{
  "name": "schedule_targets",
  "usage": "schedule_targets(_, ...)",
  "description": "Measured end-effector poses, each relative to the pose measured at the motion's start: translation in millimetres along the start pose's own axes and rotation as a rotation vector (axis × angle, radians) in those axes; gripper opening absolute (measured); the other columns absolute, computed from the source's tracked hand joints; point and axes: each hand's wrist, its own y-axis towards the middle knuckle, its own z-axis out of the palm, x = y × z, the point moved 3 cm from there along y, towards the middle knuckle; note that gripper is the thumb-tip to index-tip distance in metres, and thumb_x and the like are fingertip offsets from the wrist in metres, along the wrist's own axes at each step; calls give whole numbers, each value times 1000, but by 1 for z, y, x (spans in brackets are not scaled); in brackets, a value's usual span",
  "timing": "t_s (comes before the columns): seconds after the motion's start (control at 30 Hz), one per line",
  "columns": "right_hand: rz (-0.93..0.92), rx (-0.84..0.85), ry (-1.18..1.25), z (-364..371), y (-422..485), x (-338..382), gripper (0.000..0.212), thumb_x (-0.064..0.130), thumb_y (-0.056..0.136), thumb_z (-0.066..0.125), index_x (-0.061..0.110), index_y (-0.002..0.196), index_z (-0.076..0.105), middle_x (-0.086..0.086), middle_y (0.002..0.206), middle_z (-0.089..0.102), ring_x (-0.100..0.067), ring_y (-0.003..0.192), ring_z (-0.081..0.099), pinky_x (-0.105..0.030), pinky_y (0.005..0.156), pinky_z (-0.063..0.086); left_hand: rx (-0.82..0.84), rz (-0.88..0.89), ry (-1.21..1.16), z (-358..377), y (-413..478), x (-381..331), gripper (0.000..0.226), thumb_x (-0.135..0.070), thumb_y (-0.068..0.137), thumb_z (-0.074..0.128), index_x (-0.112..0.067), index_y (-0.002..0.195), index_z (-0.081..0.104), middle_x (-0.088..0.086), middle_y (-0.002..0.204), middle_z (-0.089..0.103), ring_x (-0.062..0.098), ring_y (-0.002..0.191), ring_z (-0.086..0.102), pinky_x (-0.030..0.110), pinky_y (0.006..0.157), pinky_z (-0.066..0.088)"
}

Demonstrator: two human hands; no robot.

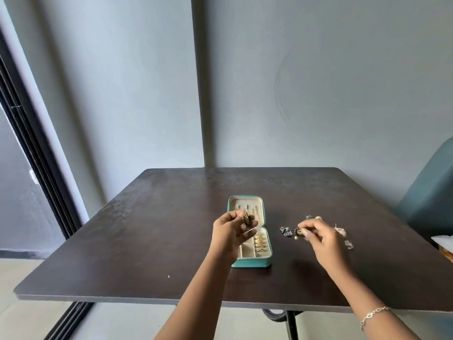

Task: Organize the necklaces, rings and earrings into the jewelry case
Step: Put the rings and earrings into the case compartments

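Sorting progress: partway, we judge; open teal jewelry case (251,262) beneath left hand (228,235) holds gold pieces (261,241).
Left hand: pinches dark-gold earring (246,220).
Right hand (323,238): pinches dark pearl-drop earring (299,232); dark bead clusters (285,230) loose beside it.

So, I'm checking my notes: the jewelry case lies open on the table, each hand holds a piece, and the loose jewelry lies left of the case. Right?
No. The head view shows the loose jewelry right of the jewelry case, not left. The case is open on the table, and the left hand and right hand each hold a piece.
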Motion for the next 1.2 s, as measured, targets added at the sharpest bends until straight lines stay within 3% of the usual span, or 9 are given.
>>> schedule_targets(0.07, 14, 67, 33, 13, 3, 11, 39, 0, 80, 61, 39, 73, 61, 25, 84, 65, -10, 75, 63, -27, 72, 52, -43, -23, -44, -10, -3, -6, 17, 2, 92, 47, -4, 77, 54, 12, 67, 66, 18, 55, 67, 24, 50, 55)
schedule_targets(0.27, 9, 211, 66, 44, 7, 50, 45, -6, 82, 58, 38, 75, 60, 7, 84, 66, -17, 71, 63, -40, 73, 54, -140, -61, -27, -34, -8, -16, 20, 6, 91, 42, 0, 79, 55, 16, 63, 65, 19, 50, 66, 23, 47, 55)
schedule_targets(0.4, 35, 263, 34, 58, 10, 62, 40, 0, 81, 62, 39, 72, 61, 12, 78, 67, -17, 72, 65, -33, 71, 54, -221, -85, -47, -45, -5, -15, 18, 0, 94, 46, 2, 79, 57, 13, 53, 62, 21, 46, 65, 24, 43, 54)
schedule_targets(0.53, 12, 312, -28, 72, 15, 74, 18, 1, 78, 66, 18, 80, 71, 13, 72, 65, 6, 66, 59, -8, 65, 44, -255, -86, -83, -53, -4, -14, 21, -12, 89, 59, 6, 79, 56, 19, 69, 60, 22, 48, 65, 28, 48, 57)
schedule_targets(0.6, 7, 322, -61, 78, 17, 78, 13, -1, 77, 67, 10, 82, 72, 3, 76, 69, 2, 67, 59, -4, 64, 42, -241, -73, -49, -57, -4, -13, 13, -4, 87, 60, 6, 79, 58, 19, 67, 62, 21, 50, 65, 27, 53, 58)
schedule_targets(0.7, 9, 353, -111, 86, 19, 81, 12, 0, 76, 67, 10, 80, 72, -1, 82, 71, -14, 74, 63, -15, 69, 46, -226, -63, -1, -60, -5, -11, 7, 7, 86, 56, 5, 80, 59, 19, 70, 61, 18, 49, 64, 25, 53, 58)
schedule_targets(0.83, 46, 398, -169, 93, 20, 81, 11, 2, 77, 67, 11, 81, 71, 2, 83, 70, -9, 72, 58, -2, 62, 37, -218, -46, 37, -63, -5, -8, 11, 8, 87, 53, 3, 82, 61, 15, 68, 63, 19, 54, 64, 26, 56, 58)
schedule_targets(1.03, 63, 485, -362, 96, 19, 77, 13, 11, 78, 66, 21, 84, 71, 8, 84, 67, -15, 94, 59, -32, 89, 42, -225, 0, 137, -65, -4, -5, 18, 6, 87, 54, -5, 78, 64, 10, 70, 64, 17, 64, 59, 24, 60, 54)
schedule_targets(1.2, 53, 524, -480, 100, 20, 77, 14, 14, 81, 63, 24, 88, 69, 10, 87, 66, -14, 105, 52, -31, 88, 30, -207, 26, 149, -63, -3, -5, 21, 11, 85, 53, -3, 74, 64, 6, 62, 65, 18, 63, 58, 23, 60, 55)
